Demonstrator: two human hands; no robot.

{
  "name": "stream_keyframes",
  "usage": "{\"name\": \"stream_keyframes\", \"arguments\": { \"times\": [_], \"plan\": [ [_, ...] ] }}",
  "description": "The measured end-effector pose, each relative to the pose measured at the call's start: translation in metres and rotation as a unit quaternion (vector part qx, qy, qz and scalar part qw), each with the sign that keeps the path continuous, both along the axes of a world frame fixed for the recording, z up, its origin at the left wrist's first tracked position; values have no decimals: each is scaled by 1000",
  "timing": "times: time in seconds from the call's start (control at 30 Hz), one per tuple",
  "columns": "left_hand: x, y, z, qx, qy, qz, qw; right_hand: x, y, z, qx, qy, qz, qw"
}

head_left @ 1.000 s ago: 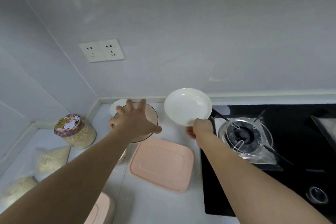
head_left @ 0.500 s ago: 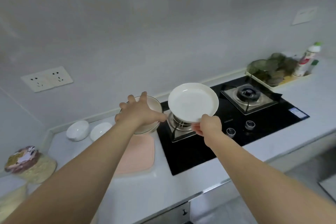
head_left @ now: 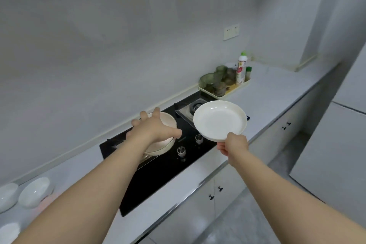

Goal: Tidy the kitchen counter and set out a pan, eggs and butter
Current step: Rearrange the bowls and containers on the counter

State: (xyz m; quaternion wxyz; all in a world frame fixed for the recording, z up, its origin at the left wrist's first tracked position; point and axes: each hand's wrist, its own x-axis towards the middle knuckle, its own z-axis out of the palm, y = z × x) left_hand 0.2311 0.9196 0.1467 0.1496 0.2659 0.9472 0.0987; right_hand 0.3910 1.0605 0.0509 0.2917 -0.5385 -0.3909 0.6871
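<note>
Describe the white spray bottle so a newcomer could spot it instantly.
Start at the black hob and look past its far end to the cream tray against the wall. The white spray bottle stands upright at the tray's far end. It is the tallest item there, white with a green cap, beside green glassware.

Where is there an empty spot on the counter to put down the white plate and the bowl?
The widest bare patch is the grey counter right of the stove, past the tray of jars and bottles. A narrow strip runs along the stove's front edge. The far left is crowded with small white bowls. The right hand holds the plate; the left hand grips the bowl.
</note>
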Motion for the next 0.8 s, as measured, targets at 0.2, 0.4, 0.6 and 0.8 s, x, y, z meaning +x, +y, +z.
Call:
{"name": "stream_keyframes", "arguments": {
  "times": [0.2, 0.4, 0.6, 0.8],
  "plan": [
    [82, 118, -6, -6, -7, -42, 999, 76, 96, -7, 27, -21, -16, 999],
    [146, 207, -13, 2, -20, -90, 996, 138, 170, -10, 38, -32, -27, 998],
    [175, 272, -13, -17, -7, -127, 992, 172, 221, -10, 21, -27, -57, 998],
    [178, 343, -27, -42, -19, -149, 988, 178, 278, -32, -4, -31, -68, 997]
  ]
}}
